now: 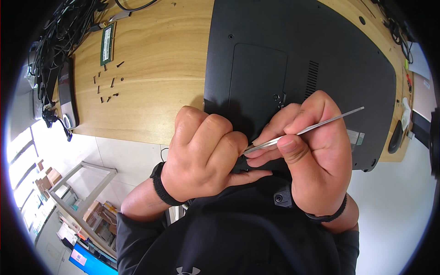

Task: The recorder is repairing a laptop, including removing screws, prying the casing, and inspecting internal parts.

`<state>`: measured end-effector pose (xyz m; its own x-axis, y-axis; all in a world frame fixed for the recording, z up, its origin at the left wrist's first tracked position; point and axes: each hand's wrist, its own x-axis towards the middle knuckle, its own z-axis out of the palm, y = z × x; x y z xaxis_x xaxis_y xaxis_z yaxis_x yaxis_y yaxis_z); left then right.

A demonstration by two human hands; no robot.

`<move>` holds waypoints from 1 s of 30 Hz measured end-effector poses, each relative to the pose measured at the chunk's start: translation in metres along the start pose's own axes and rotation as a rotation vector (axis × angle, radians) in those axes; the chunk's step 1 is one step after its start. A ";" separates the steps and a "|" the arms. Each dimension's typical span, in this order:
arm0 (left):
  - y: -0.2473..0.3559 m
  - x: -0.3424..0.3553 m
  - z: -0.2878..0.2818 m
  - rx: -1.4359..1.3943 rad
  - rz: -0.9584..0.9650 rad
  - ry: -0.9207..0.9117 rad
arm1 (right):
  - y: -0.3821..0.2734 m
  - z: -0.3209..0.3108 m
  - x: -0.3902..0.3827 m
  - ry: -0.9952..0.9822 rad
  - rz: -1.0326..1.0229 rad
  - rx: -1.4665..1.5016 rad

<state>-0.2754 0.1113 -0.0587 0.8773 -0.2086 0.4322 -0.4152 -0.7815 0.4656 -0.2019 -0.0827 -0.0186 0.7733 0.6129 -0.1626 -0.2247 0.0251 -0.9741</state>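
A black laptop lies underside up, with a rectangular cover panel in its base. My right hand pinches slim silver tweezers between thumb and fingers. The tweezers slant over the laptop's near edge, their lower-left end reaching my left fingers. My left hand is closed at the near left corner of the laptop, knuckles up, with its thumb stretched under the right hand. Its fingertips are hidden, so what they grip cannot be made out.
On the wooden table left of the laptop lie a green memory module and several small dark screws. Tangled black cables and a dark bar-shaped device border the left side. A black mouse sits at the right.
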 end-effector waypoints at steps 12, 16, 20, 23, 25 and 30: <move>-0.001 -0.002 0.001 -0.012 0.008 0.009 | 0.003 0.000 -0.001 0.002 -0.008 0.033; -0.001 -0.002 0.002 -0.024 0.017 0.015 | 0.005 0.001 -0.002 0.023 0.005 0.053; -0.001 -0.002 0.002 -0.039 0.012 0.042 | 0.007 0.004 -0.002 0.040 -0.033 0.101; -0.001 -0.002 0.001 -0.046 0.018 0.049 | 0.007 0.008 -0.002 0.084 -0.041 0.146; 0.000 -0.002 0.001 -0.044 0.014 0.041 | 0.005 0.009 -0.003 0.095 -0.019 0.145; 0.000 -0.001 -0.002 -0.047 0.022 0.007 | 0.004 0.009 -0.002 0.081 -0.026 0.129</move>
<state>-0.2767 0.1130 -0.0575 0.8662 -0.2215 0.4480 -0.4456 -0.7482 0.4915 -0.2097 -0.0771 -0.0209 0.8237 0.5454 -0.1550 -0.2747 0.1448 -0.9506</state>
